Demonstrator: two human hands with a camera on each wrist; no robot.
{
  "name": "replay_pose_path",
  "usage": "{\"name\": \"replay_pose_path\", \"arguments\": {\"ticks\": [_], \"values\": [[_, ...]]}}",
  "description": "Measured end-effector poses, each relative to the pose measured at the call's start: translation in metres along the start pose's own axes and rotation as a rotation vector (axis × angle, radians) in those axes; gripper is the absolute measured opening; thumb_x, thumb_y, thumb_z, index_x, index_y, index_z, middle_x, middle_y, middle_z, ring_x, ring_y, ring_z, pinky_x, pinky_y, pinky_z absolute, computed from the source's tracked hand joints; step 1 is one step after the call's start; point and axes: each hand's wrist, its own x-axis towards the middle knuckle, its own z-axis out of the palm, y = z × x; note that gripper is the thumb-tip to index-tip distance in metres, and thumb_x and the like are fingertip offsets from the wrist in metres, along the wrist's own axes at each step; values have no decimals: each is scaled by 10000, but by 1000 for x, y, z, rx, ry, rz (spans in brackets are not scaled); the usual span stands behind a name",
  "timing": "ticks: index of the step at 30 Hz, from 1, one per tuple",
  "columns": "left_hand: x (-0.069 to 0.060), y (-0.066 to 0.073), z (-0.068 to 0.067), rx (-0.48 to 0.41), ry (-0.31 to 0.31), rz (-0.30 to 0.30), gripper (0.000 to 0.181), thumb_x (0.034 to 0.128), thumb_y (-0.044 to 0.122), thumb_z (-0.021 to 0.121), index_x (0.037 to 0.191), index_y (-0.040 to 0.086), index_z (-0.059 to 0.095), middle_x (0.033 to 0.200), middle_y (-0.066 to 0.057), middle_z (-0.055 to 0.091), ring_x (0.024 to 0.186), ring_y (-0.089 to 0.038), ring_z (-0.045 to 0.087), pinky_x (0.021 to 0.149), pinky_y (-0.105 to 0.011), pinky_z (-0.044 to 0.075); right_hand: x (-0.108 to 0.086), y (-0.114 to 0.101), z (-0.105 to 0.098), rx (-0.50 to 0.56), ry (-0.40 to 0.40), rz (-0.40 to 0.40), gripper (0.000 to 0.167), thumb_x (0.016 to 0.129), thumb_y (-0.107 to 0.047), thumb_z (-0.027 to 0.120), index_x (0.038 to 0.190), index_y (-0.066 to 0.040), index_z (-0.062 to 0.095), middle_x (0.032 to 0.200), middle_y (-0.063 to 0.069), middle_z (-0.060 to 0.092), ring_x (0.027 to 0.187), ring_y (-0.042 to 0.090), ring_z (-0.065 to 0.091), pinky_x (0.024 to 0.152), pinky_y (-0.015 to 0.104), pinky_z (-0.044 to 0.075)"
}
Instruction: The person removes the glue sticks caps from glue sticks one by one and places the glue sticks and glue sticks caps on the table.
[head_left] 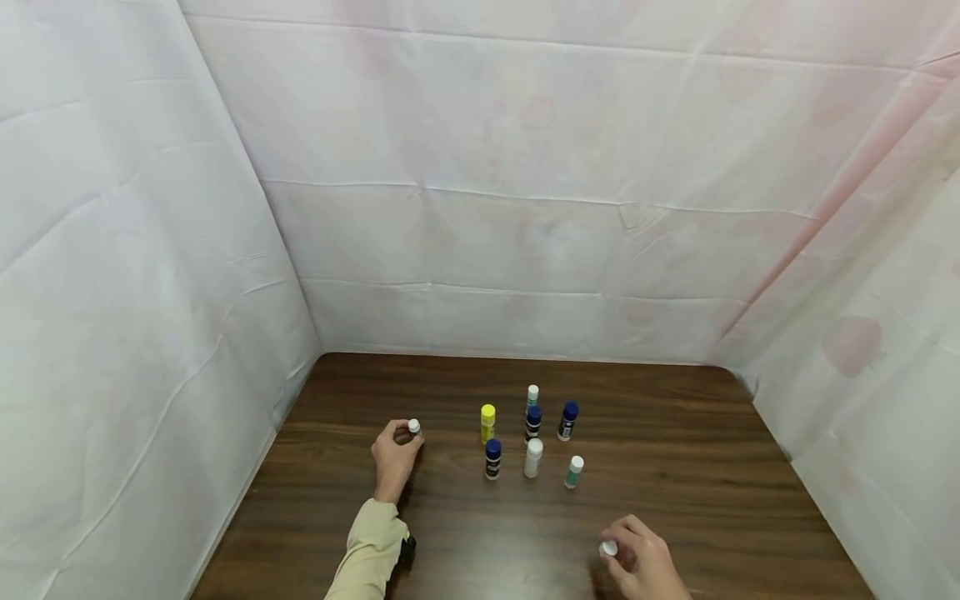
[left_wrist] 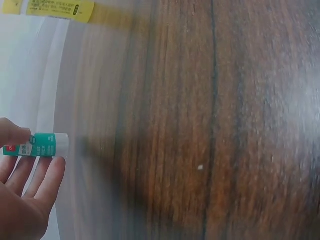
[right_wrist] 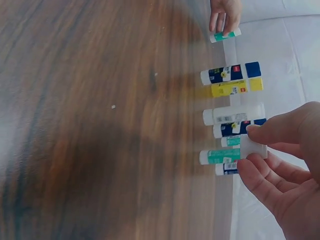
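Observation:
My left hand (head_left: 397, 454) grips a green glue stick (left_wrist: 45, 145) with white ends, at the left of the table. Whether its base touches the wood, I cannot tell. Near the front right, my right hand (head_left: 641, 560) pinches a short white cylinder (right_wrist: 254, 148), like a cap, between thumb and fingertips. Between the hands stand several upright glue sticks: a yellow one (head_left: 488, 425), a white one (head_left: 533, 458), a white-capped green one (head_left: 573, 472) and a navy one (head_left: 492, 460). Two more navy sticks (head_left: 567, 422) and another green one (head_left: 532, 397) stand farther back.
The dark wooden table (head_left: 712, 467) has rounded far corners. Pale cloth (head_left: 525, 250) hangs behind it and along both sides. Small white specks (right_wrist: 113, 106) lie on the wood. A yellow label strip (left_wrist: 62, 9) shows at the top of the left wrist view.

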Motion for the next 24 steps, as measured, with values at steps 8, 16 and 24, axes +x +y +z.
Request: {"name": "replay_pose_path", "arguments": {"ticks": [8,16,24], "values": [[2,-3,2,16,17,-2,240,741,-40,741,961,16,664,925,-165,671,851,-293,658,653,-283,519,-15,6,1,-12,1,80,361,543,151,783,801,-73,666,817,-27,541,588,-29,451,439,184,408],[4,-5,7,14,-19,5,241,750,-28,731,976,15,659,934,-162,673,858,-291,661,665,-312,529,-24,7,1,2,-31,115,313,561,147,761,818,-7,671,806,-24,520,578,-33,455,435,195,428],[-7,9,4,88,-16,-63,485,748,-15,706,1200,-17,530,1127,-234,555,1007,-368,539,776,-470,471,-28,10,-2,8,-18,122,314,570,154,766,827,2,669,817,-2,530,596,-35,469,441,205,451]]}}
